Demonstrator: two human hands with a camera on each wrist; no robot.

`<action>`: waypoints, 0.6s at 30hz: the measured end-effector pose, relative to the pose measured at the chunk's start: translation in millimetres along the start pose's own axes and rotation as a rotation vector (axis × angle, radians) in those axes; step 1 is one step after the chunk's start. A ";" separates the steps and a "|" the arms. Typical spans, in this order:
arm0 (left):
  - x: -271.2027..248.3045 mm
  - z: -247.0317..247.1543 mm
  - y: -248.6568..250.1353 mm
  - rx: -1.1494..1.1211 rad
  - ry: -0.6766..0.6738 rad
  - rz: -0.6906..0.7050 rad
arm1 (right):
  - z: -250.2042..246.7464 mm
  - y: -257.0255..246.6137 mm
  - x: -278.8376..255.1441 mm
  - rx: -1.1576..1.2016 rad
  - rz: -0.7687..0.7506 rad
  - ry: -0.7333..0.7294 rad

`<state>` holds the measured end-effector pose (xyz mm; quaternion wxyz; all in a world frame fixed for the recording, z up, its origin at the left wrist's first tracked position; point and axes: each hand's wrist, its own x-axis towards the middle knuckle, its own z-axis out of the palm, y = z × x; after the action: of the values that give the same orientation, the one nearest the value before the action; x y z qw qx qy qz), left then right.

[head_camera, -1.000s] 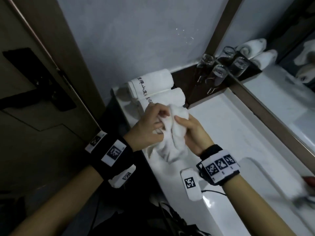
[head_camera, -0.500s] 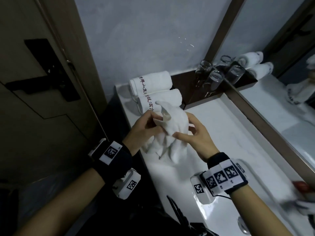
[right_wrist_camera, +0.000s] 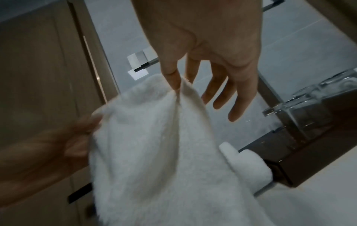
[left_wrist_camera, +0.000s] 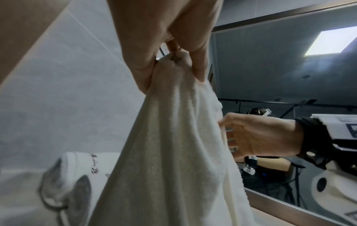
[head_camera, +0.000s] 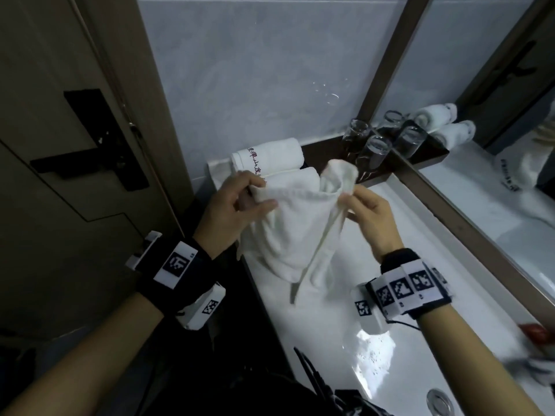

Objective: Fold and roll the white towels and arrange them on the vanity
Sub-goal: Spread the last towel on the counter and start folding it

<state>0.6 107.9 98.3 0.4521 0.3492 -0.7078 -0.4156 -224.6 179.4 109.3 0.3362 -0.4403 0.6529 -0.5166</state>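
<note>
Vanity [head_camera: 405,331] counter stretches away from the person, and every place below is told from it. Rolled towels [head_camera: 270,157] lie at its far left corner, long axes across it. Above its left edge hangs the loose towel [head_camera: 294,223], top hem running left to right between the hands. Left hand [head_camera: 237,205] grips one bunched corner; right hand [head_camera: 369,208] pinches the other, remaining fingers apparently relaxed. Neither is nearer: spreading flat comes next, I judge.
</note>
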 end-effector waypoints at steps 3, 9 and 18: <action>4.6 -15.3 -2.4 0.184 0.062 0.056 | -14.8 -4.4 7.1 0.161 0.091 0.103; 11.8 -34.4 -6.2 0.298 0.156 0.164 | -27.8 -3.8 3.8 0.122 0.048 0.131; 19.8 -44.1 20.0 0.018 -0.079 -0.133 | -46.9 -1.1 -16.7 0.266 0.090 0.050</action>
<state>32.3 86.9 134.1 0.3922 0.3830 -0.7040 -0.4517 -259.8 212.5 121.4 0.3983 -0.3491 0.6059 -0.5937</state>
